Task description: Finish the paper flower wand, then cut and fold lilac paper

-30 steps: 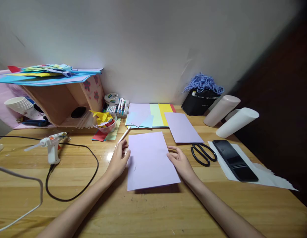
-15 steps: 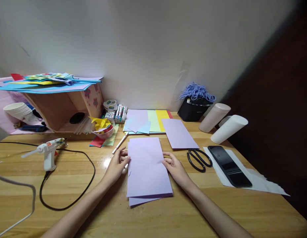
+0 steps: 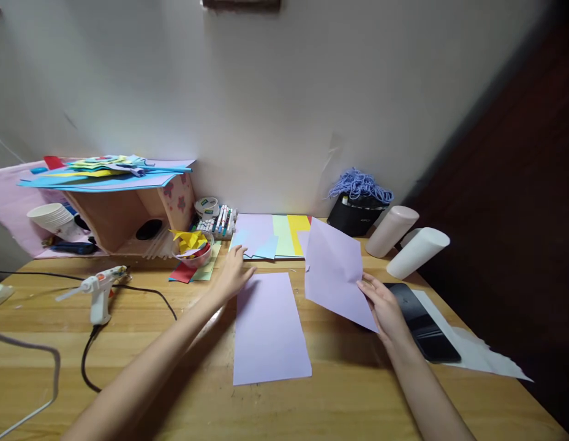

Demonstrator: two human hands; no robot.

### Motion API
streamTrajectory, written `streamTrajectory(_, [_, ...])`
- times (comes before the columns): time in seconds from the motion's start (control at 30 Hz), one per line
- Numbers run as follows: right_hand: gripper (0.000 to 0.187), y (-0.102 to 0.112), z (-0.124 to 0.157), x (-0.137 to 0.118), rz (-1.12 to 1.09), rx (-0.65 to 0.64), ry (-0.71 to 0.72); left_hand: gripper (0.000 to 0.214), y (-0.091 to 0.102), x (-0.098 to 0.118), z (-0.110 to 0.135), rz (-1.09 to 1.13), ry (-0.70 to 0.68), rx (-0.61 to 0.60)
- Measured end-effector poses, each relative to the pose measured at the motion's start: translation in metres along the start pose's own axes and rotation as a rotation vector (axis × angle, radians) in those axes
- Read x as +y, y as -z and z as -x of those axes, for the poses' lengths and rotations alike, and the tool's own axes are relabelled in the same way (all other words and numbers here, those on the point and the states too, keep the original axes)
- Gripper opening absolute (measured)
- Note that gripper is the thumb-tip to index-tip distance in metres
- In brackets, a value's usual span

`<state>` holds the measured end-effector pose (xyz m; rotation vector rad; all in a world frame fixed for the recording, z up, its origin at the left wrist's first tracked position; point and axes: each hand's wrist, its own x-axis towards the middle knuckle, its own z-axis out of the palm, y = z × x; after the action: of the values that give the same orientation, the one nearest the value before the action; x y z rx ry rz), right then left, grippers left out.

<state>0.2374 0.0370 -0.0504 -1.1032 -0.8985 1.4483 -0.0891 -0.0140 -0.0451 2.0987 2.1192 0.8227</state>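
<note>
A sheet of light purple paper (image 3: pixel 334 269) is raised off the table, tilted and slightly bent. My right hand (image 3: pixel 378 297) pinches its right edge, thumb on the near face. Flat on the table in the middle lies another light purple sheet (image 3: pixel 270 331). My left hand (image 3: pixel 233 274) reaches past that sheet's upper left corner, its fingers stretched forward and thumb apart; I see nothing held in it. The white pen that lay there is hidden behind the hand. The raised paper covers the scissors and most of a third purple sheet.
A glue gun (image 3: pixel 100 294) with its cable stands at left, below a pink box (image 3: pixel 123 214). Coloured paper (image 3: pixel 282 236), markers (image 3: pixel 224 220) and a bowl of scraps (image 3: pixel 192 248) are at the back. At right lie a phone (image 3: pixel 422 324) and white tubes (image 3: pixel 417 252).
My right hand has lifted the upper purple sheet and carried it to the right. My left hand has let go of the paper and moved forward. The view has tilted up slightly.
</note>
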Motion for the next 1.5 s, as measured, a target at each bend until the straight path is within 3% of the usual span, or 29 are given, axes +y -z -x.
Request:
streamTrajectory(0.07, [0.042, 0.001, -0.003, 0.003, -0.025, 0.023, -0.018, 0.07, -0.006, 0.001, -0.03, -0.153, -0.013, -0.142])
streamTrajectory(0.1, [0.043, 0.002, -0.005, 0.005, -0.036, 0.03, -0.034, 0.072, -0.009, 0.002, -0.042, -0.209, 0.006, -0.207])
streamTrajectory(0.2, [0.044, 0.003, -0.007, 0.009, -0.058, 0.013, -0.088, 0.055, -0.017, 0.003, -0.064, -0.228, 0.025, -0.26])
streamTrajectory(0.4, [0.045, 0.007, -0.01, 0.01, -0.02, -0.007, -0.099, 0.025, -0.02, -0.005, -0.081, -0.204, 0.081, -0.278])
streamTrajectory(0.53, [0.043, -0.004, -0.023, 0.003, 0.102, -0.032, -0.05, 0.027, -0.012, -0.018, -0.092, -0.19, 0.162, -0.192])
streamTrajectory(0.6, [0.038, -0.019, -0.039, -0.002, 0.21, -0.081, -0.004, 0.031, -0.002, -0.024, -0.096, -0.189, 0.22, -0.109])
streamTrajectory(0.7, [0.028, -0.059, -0.072, -0.005, 0.371, -0.185, 0.066, 0.037, 0.014, -0.026, -0.099, -0.184, 0.263, 0.009])
streamTrajectory(0.8, [0.022, -0.112, -0.109, 0.005, 0.437, -0.227, 0.079, 0.041, 0.02, -0.02, -0.096, -0.131, 0.164, 0.065])
streamTrajectory(0.9, [0.021, -0.161, -0.137, 0.024, 0.472, -0.238, 0.054, 0.045, 0.01, -0.011, -0.087, -0.084, -0.016, -0.02])
streamTrajectory(1.0, [0.019, -0.193, -0.148, 0.04, 0.478, -0.246, 0.027, 0.043, -0.01, -0.009, -0.075, -0.104, -0.071, -0.188])
streamTrajectory(1.13, [0.017, -0.206, -0.146, 0.049, 0.438, -0.33, -0.049, 0.058, -0.029, -0.016, -0.066, -0.11, -0.068, -0.243])
streamTrajectory(1.23, [0.018, -0.205, -0.143, 0.047, 0.399, -0.371, -0.096, 0.051, -0.033, -0.022, -0.068, -0.111, -0.023, -0.214])
streamTrajectory(1.37, [0.024, -0.202, -0.145, 0.043, 0.433, -0.289, -0.157, 0.047, -0.033, -0.025, -0.077, -0.111, 0.095, -0.136])
streamTrajectory(1.5, [0.03, -0.212, -0.147, 0.038, 0.523, -0.27, -0.202, 0.041, -0.035, -0.021, -0.082, -0.111, 0.193, -0.097])
